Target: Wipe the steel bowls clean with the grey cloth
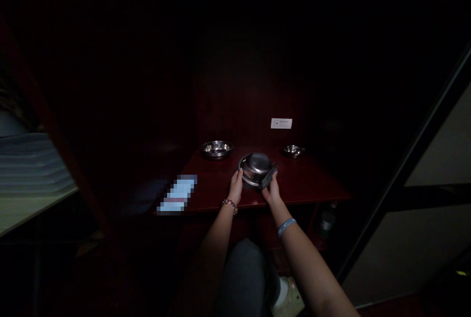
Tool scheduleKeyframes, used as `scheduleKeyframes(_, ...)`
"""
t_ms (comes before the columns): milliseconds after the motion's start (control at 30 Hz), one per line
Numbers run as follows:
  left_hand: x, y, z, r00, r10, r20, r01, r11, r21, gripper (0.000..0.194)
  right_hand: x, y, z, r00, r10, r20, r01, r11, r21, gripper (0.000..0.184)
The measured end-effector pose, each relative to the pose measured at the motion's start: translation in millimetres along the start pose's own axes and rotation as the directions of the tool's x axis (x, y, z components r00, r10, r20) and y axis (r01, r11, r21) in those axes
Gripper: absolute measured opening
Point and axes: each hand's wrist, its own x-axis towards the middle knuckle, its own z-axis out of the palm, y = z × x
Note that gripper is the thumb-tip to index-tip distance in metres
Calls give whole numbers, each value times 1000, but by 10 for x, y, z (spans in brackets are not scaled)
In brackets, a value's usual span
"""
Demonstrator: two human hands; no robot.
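Observation:
A steel bowl (254,169) is tilted up on edge above the dark red table (312,184), its outer side facing me. My left hand (235,187) grips its left rim with closed fingers. My right hand (271,188) presses a dark grey cloth (268,175) against the bowl's right side. A beaded bracelet sits on my left wrist and a blue band on my right wrist.
A larger steel bowl (217,149) rests at the table's back left and a small one (293,150) at the back right. A white socket plate (281,123) is on the wall behind. A blurred bright rectangle (177,194) lies at the table's left edge. The surroundings are very dark.

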Motion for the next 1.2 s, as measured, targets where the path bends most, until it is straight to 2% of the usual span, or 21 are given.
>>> scheduleKeyframes(300,-3,-6,18,999,23,33,-23,1000,4,41,32,12,-33,999,1,-46,-3,1000,-29,50)
scheduleKeyframes(500,82,-116,-38,996,76,45,-80,993,86,46,39,25,-38,1000,-8,-11,8,1000,-13,50)
scheduleKeyframes(667,154,-187,-75,994,99,47,-104,987,121,44,53,44,-32,999,7,-35,-6,1000,20,49)
scheduleKeyframes(833,152,-159,-65,996,91,-15,-88,986,138,36,59,47,-24,999,-37,-11,36,999,-28,44)
scheduleKeyframes(1000,144,-116,-50,991,108,-73,-95,982,163,32,53,64,-28,999,-28,-19,28,1000,-8,41)
scheduleKeyframes(1200,120,-54,-41,984,80,-159,-55,987,153,27,-2,23,13,999,-26,41,27,1000,-9,42)
